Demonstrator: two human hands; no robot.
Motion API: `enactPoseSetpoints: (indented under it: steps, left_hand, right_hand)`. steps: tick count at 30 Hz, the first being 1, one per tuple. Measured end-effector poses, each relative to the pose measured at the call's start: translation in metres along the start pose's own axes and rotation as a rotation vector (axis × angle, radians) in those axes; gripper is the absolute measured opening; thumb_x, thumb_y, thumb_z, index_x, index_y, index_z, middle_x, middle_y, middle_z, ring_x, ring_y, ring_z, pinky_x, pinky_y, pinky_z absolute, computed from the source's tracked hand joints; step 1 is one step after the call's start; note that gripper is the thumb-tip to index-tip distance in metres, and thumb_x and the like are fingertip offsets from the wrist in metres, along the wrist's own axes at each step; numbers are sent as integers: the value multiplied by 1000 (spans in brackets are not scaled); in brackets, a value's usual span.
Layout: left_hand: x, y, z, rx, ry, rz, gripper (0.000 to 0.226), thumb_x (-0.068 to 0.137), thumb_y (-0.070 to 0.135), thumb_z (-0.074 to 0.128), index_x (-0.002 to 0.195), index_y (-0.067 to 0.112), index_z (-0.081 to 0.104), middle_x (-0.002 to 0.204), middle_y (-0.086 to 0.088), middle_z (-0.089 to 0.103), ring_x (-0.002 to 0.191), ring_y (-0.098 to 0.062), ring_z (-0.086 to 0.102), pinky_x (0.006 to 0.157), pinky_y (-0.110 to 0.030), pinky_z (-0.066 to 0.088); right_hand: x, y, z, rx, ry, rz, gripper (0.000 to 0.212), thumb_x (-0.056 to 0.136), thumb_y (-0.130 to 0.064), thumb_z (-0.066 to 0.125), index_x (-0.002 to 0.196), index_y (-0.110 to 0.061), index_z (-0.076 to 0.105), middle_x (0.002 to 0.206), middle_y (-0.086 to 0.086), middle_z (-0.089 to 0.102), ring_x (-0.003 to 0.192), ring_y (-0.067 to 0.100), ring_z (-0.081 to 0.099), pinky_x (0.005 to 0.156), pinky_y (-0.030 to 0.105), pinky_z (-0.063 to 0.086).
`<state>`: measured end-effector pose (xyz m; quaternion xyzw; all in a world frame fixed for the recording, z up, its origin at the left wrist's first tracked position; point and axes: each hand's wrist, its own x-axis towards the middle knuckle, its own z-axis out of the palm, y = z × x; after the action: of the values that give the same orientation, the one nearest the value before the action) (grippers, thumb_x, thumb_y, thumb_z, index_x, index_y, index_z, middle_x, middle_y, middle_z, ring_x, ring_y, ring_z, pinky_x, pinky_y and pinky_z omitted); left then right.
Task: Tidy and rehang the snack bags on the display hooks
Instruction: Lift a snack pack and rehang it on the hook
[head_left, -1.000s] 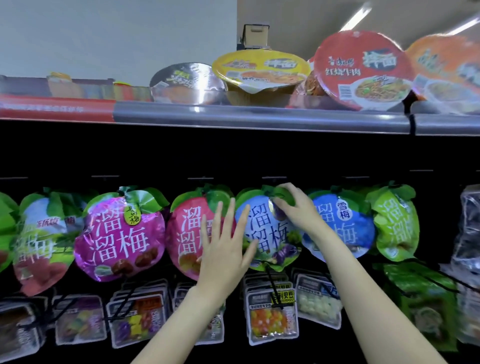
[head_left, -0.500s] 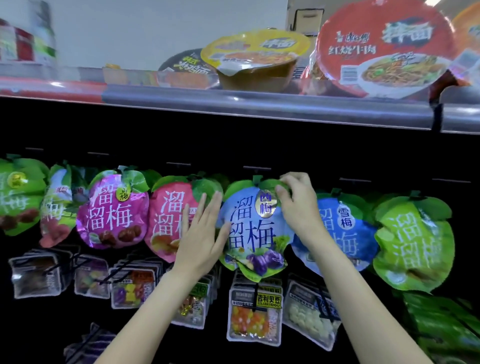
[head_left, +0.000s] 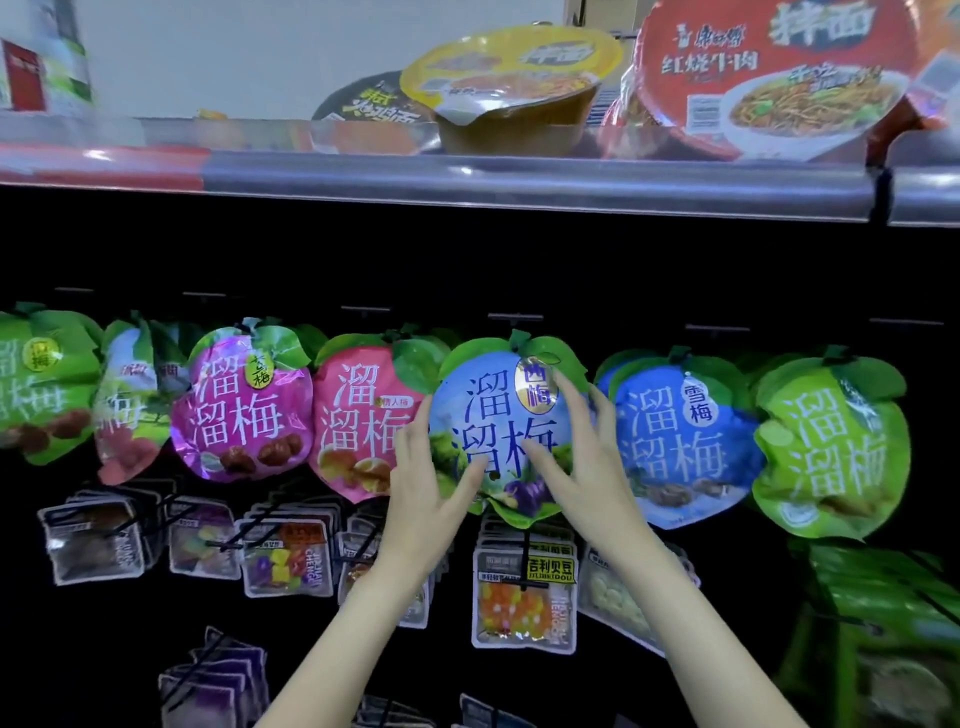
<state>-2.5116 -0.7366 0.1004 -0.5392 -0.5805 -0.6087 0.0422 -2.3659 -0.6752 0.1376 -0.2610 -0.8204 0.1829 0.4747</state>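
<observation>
Left hand: the left hand (head_left: 423, 499) is spread with straight fingers, its fingertips (head_left: 475, 470) laid against the lower left face of the blue bag (head_left: 493, 415); it grips nothing.
Right hand: the right hand (head_left: 589, 462) is open too, fingers extended along the bag's right edge, thumb on its lower front; nothing is pinched.
Bag: hangs from a hook (head_left: 515, 316) in the middle of the row, face toward the camera, leaf top up, long axis vertical, print upright.
Neighbours: overlaps the pink bag (head_left: 358, 421) on its left; a second blue bag (head_left: 685, 436) hangs just beside it on the right, then a green bag (head_left: 831, 447).
Change: half a second ago the right hand was curled over the bag's top at the hook; now it is lower, flat on the side. The left hand has moved from the pink bag onto the blue one.
Above: noodle bowls (head_left: 511, 88) on the shelf (head_left: 519, 182).
</observation>
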Motion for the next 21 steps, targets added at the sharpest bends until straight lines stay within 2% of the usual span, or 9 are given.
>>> enactPoseSetpoints:
  steps: [3, 5, 6, 9, 11, 13, 16, 19, 21]
  left_hand:
    - [-9, -3, 0, -112, -3, -45, 78, 78, 57, 58, 137, 49, 7, 140, 24, 18, 130, 9, 16, 108, -25, 19]
    - [-9, -7, -4, -179, -24, -60, 76, 77, 59, 62, 133, 59, 10, 141, 26, 24, 135, -4, 28, 111, -36, 30]
    - [-8, -9, -7, -216, -34, -73, 75, 78, 55, 65, 131, 62, 14, 140, 25, 28, 133, -8, 36, 106, -38, 39]
    - [-10, -13, -13, -328, -57, -92, 73, 84, 20, 68, 129, 55, 23, 135, 18, 34, 110, 8, 53, 79, -14, 50]
    - [-13, -12, -14, -356, -107, -101, 80, 83, 8, 68, 131, 51, 22, 132, 20, 34, 101, 15, 54, 72, -9, 48]
    - [-18, -12, -13, -353, -168, -106, 88, 81, 6, 69, 135, 51, 16, 127, 29, 31, 100, 15, 54, 74, -12, 50]
    - [-20, -13, -14, -315, -204, -117, 91, 84, 6, 67, 134, 55, 10, 124, 29, 29, 97, 11, 55, 75, -14, 50]
    - [-16, -17, -19, -266, -236, -107, 94, 86, 1, 63, 131, 59, 5, 133, 13, 28, 94, -1, 61, 79, -20, 52]
    - [-11, -19, -23, -193, -236, -84, 94, 86, 0, 61, 131, 58, 2, 126, 14, 31, 96, -9, 61, 80, -17, 50]
  right_hand:
    - [-14, 2, 8, -14, 5, 73, 74, 92, -33, 56, 145, -39, 4, 153, -10, 1, 130, -4, 19, 87, -3, 16]
    - [-22, 3, 8, -8, 48, 86, 72, 92, -30, 55, 147, -34, 7, 153, -8, 9, 122, -12, 17, 90, 2, 13]
    - [-26, 5, 8, -16, 77, 86, 69, 93, -27, 54, 147, -32, 11, 151, -7, 15, 120, -13, 17, 92, 3, 13]
    - [-36, 8, 9, -42, 119, 119, 61, 94, -18, 53, 145, -29, 23, 139, -7, 31, 121, -4, 30, 98, 14, 29]
    - [-39, 6, 9, -27, 122, 156, 60, 93, -14, 55, 143, -30, 27, 133, -9, 35, 108, -10, 45, 85, 12, 42]
    - [-40, 4, 10, -30, 120, 193, 64, 91, -10, 58, 144, -28, 27, 139, -3, 35, 87, -21, 49, 72, 9, 45]
    - [-44, 2, 13, -8, 137, 217, 68, 90, -5, 57, 145, -27, 24, 146, 2, 30, 81, -27, 47, 72, 14, 46]
    - [-47, 5, 17, 38, 137, 234, 69, 89, -3, 57, 144, -28, 24, 146, 4, 31, 76, -4, 59, 74, 22, 51]
    - [-47, 9, 21, 97, 132, 217, 69, 88, -1, 58, 142, -30, 25, 141, 3, 37, 72, 7, 57, 70, 22, 51]
